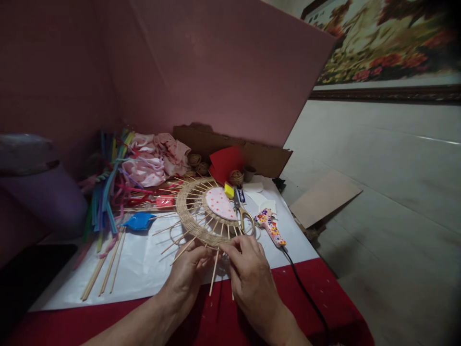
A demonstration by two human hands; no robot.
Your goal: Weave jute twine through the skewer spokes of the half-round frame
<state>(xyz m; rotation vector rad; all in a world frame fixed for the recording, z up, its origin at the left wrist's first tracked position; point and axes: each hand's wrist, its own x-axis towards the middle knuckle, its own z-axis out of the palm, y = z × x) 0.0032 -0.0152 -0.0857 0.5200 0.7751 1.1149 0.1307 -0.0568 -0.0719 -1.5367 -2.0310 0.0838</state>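
A half-round craft piece of wooden sticks and wound twine (184, 210) is held in front of me, its sticks fanning outward. At its centre is a pink polka-dot fabric half circle (220, 203). My left hand (190, 269) grips the twine band from below, its fingers partly hidden behind the sticks. With thumb and fingers pinched, my right hand (248, 269) holds the lower right end of the band. Just beyond lie gold-handled scissors (246, 220), close to the piece. A flower-patterned glue gun (269, 227) rests to the right of my right hand.
On the white sheet (144, 259) lie loose wooden sticks (94, 278) and a blue packet (139, 221). Colourful pipe cleaners (103, 197) and pink fabric (147, 168) are heaped at the back left. Behind are red felt (226, 164) and a twine ball (236, 178). A black cord (302, 288) crosses the red cloth.
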